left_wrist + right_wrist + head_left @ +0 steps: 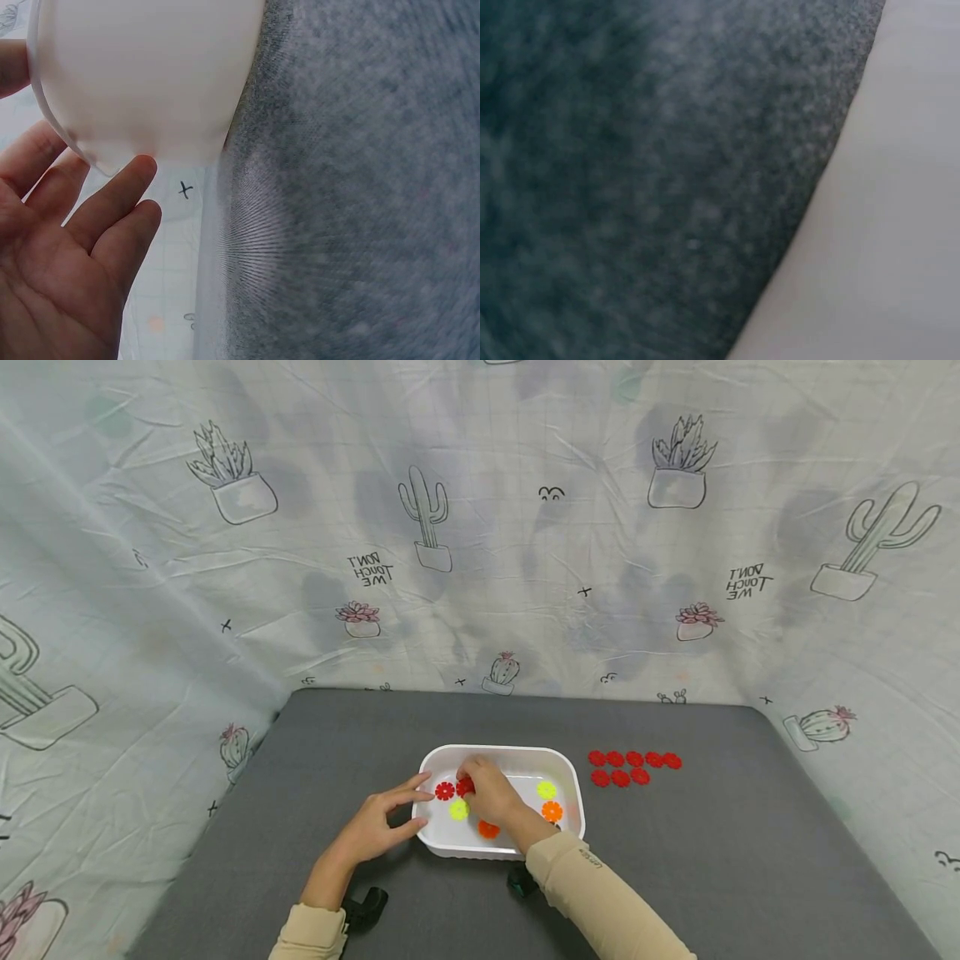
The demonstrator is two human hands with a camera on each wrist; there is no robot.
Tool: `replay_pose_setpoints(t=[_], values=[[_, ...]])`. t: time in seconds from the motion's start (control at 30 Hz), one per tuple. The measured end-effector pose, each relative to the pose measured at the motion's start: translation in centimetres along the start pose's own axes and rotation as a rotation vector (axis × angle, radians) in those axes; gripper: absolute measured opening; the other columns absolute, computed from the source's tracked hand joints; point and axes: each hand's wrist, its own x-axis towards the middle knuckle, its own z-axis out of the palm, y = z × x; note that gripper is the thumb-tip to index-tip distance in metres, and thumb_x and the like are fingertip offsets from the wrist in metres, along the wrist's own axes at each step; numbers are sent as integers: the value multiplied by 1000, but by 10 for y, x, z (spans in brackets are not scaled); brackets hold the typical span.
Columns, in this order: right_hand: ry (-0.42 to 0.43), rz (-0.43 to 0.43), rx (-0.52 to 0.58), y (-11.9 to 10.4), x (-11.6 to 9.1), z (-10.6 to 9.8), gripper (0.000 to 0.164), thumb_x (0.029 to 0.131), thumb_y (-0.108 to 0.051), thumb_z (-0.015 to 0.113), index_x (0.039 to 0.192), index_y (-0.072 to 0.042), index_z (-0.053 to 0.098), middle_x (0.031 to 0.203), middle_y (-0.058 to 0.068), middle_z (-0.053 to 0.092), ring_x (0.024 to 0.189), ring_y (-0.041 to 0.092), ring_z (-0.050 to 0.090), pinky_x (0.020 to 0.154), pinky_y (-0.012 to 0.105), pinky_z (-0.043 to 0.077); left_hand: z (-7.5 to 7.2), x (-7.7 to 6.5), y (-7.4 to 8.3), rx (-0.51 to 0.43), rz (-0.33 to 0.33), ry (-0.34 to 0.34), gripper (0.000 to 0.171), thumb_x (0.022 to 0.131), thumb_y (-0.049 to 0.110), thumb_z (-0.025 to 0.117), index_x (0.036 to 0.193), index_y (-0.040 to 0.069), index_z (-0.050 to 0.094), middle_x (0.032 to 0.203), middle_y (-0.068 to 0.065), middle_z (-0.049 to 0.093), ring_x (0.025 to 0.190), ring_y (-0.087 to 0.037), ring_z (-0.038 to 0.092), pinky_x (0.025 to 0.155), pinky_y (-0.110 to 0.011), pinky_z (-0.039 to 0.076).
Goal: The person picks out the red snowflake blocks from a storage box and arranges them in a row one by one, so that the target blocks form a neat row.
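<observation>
A white plastic tray (510, 852) stands on the grey table. My left hand (382, 822) is at its left end, fingers spread and touching the rim; in the left wrist view the fingertips (139, 169) rest against the tray's outer wall. My right hand (491, 789) reaches into the tray, its fingers curled around a notched red disc (463, 787), which they partly hide. Beside it lies another red disc (445, 791). A yellow-green disc (459, 810) and an orange disc (489, 830) are nearby. The right wrist view shows only tray wall and table, no hand.
At the tray's right end lie a yellow-green disc (547, 790) and an orange disc (552, 812). Several red discs (634, 759) form two rows on the table right of the tray. A patterned cloth (480, 527) hangs behind the table.
</observation>
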Motion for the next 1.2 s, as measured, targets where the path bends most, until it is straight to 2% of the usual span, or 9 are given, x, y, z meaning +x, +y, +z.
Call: replay_pose_setpoints(t=[0.2,0.4,0.63,0.83,1.07,1.2], values=[[16,7,42,0,-1,-1,23,80,-4,72,101,-10,65,98,2,59,88,16,52,89,31,50,0,0,1,-1,13,3,36,87,25,69,118,8,66,144,-5,47,130,-29,47,101,-44,44],[-25,51,161,0,-1,-3,23,81,-4,72,102,-8,66,93,2,61,83,15,52,82,29,53,-2,0,0,7,4,-4,36,87,26,68,118,9,66,145,-4,47,131,-28,47,102,-44,44],[-3,59,283,-2,-6,-14,27,82,-2,70,109,-5,66,99,6,66,88,20,59,86,37,53,-1,0,1,4,5,-4,36,87,26,68,119,9,66,145,-4,47,130,-28,47,101,-42,45],[9,90,369,0,-12,-26,30,84,-3,67,114,-6,66,106,7,66,93,21,59,88,36,53,-1,-1,3,0,4,-6,36,87,25,68,118,8,66,144,-6,48,129,-29,48,100,-44,45],[90,130,510,16,-22,-42,33,83,-1,68,115,-7,67,108,8,68,97,22,63,83,32,55,-1,0,4,-1,-4,-14,35,88,27,67,119,11,66,144,-6,47,129,-31,48,100,-50,44],[144,178,561,24,-32,-55,34,82,0,69,115,-9,67,107,6,68,96,20,63,81,31,55,-1,-1,1,12,18,2,34,88,25,67,119,10,66,143,-8,48,128,-32,49,99,-48,45]])
